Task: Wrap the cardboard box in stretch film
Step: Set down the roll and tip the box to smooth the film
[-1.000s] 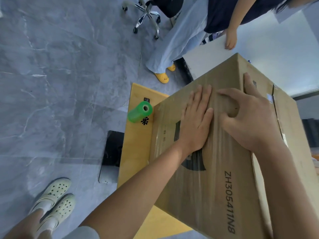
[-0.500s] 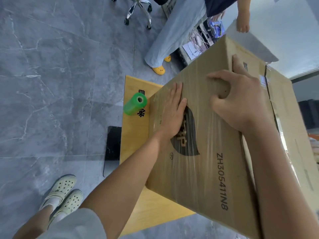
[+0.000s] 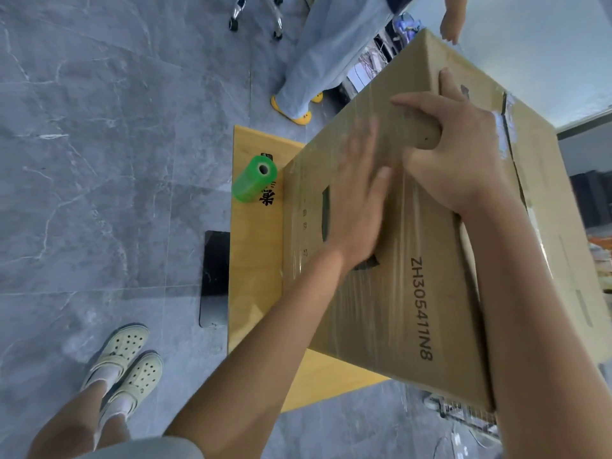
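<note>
A large cardboard box (image 3: pixel 427 293) printed "ZH305411N8" stands on a small wooden table (image 3: pixel 255 260). Clear stretch film covers its near side with shiny wrinkles. My left hand (image 3: pixel 356 200) lies flat on that filmed side, fingers together and blurred by motion. My right hand (image 3: pixel 453 154) presses near the box's top edge, fingers spread, thumb against the side. A green roll of stretch film (image 3: pixel 253 178) lies on the table left of the box, apart from both hands.
Another person in light trousers and yellow shoes (image 3: pixel 294 111) stands beyond the table, one hand (image 3: pixel 450 23) near the box's far corner. An office chair base (image 3: pixel 256 14) is at the top. A dark flat panel (image 3: pixel 215 276) lies on the floor beside the table. My feet (image 3: pixel 126 366) are lower left.
My left hand has slid up and to the right across the filmed side, nearer my right hand. The right hand has stayed at the top edge. The view has shifted slightly.
</note>
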